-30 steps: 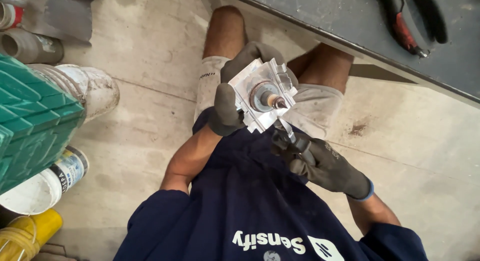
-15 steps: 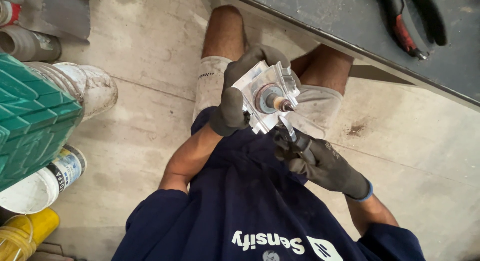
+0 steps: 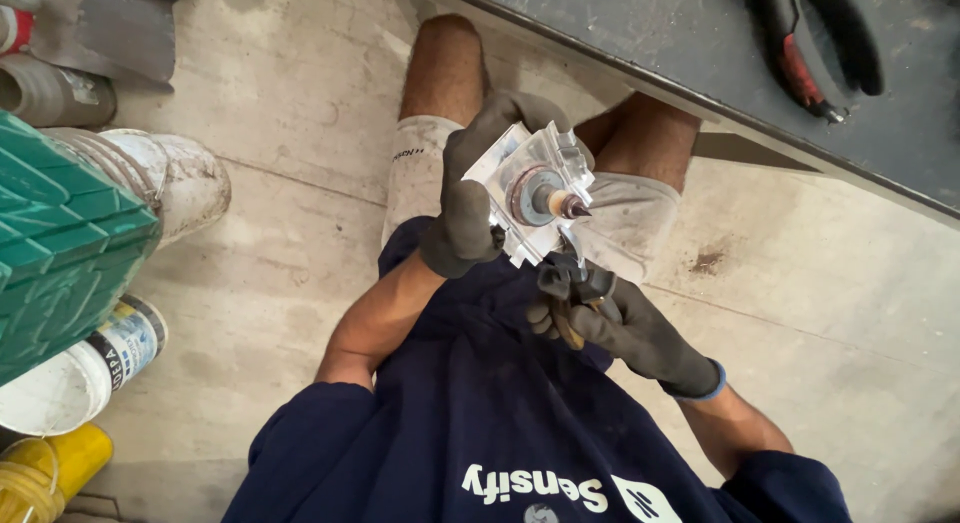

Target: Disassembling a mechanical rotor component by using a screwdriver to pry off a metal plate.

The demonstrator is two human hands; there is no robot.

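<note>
I am seated, looking down at my lap. My left hand (image 3: 470,198), in a dark glove, grips a square shiny metal part (image 3: 535,198) with a round hub and a short pointed shaft at its middle. It is held face up above my knees. Just below it, my right hand (image 3: 625,328), also in a dark glove, is closed around a small tool (image 3: 568,328) with a yellowish handle. The tool's tip points up at the part's lower edge.
A dark workbench (image 3: 660,43) runs across the top right with red-and-black pliers (image 3: 800,53) on it. At left stand a green crate (image 3: 60,233), a white bucket (image 3: 170,178), paint cans (image 3: 90,368) and a yellow container (image 3: 45,468) on the concrete floor.
The metal part has tilted slightly in my left hand. My right hand with the tool has stayed close under it, shifting a little.
</note>
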